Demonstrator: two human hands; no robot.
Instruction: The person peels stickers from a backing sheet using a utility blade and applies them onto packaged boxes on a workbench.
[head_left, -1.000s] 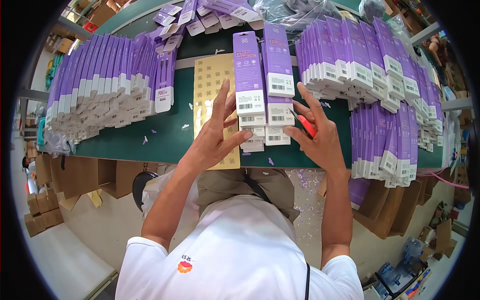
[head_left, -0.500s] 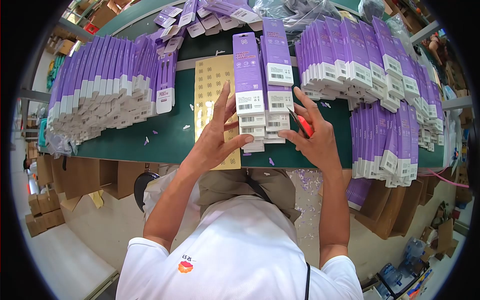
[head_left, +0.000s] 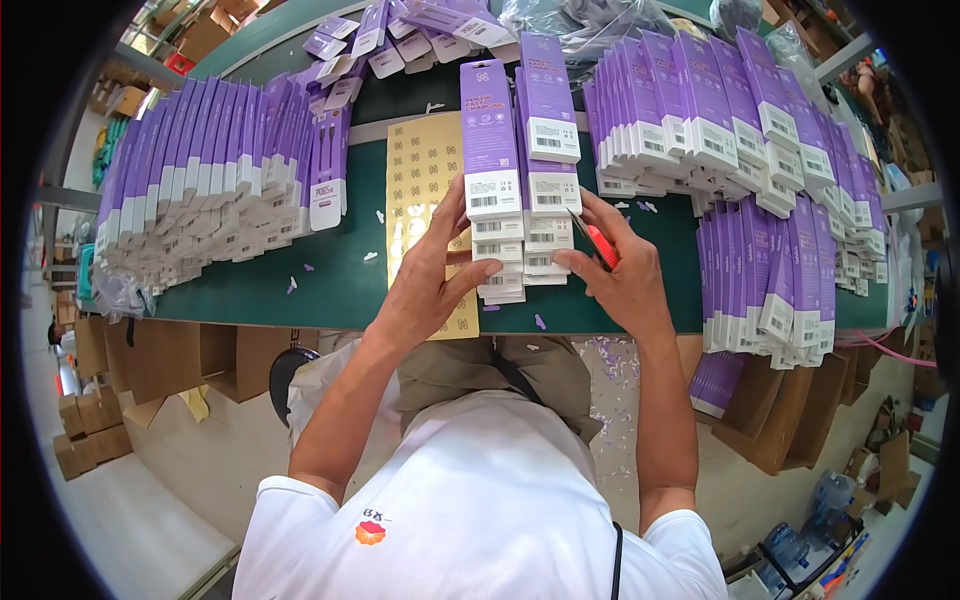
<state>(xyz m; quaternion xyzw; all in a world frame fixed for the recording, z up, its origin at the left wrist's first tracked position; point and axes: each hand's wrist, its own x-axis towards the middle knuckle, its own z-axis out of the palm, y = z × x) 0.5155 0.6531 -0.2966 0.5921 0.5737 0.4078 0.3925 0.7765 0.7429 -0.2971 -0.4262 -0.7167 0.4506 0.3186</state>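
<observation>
Two overlapping stacks of purple-and-white cable boxes stand side by side before me, a left stack (head_left: 490,130) and a right stack (head_left: 548,100), white barcode ends towards me. My left hand (head_left: 425,270) wraps the left stack's near left side, thumb across the lower white ends, fingers partly hidden. On the other side my right hand (head_left: 628,275) has its thumb at the right stack's lower boxes. A slim red-and-black pointed tool (head_left: 602,246) is held in its fingers, tip up and left; its exact kind is unclear. Under my left hand lies a gold sticker sheet (head_left: 408,165) with dark logos.
Rows of similar boxes stand at left (head_left: 190,150) and at right (head_left: 690,100), with another group (head_left: 765,270) at the near right edge. Loose flat packs (head_left: 400,35) lie at the back. Small scraps dot the green table (head_left: 250,290); cardboard cartons (head_left: 780,415) sit below.
My left hand has closed in from beside the boxes to grip their side. Both stacks sit slightly farther up the view. My right hand stays close to the stack with the red tool.
</observation>
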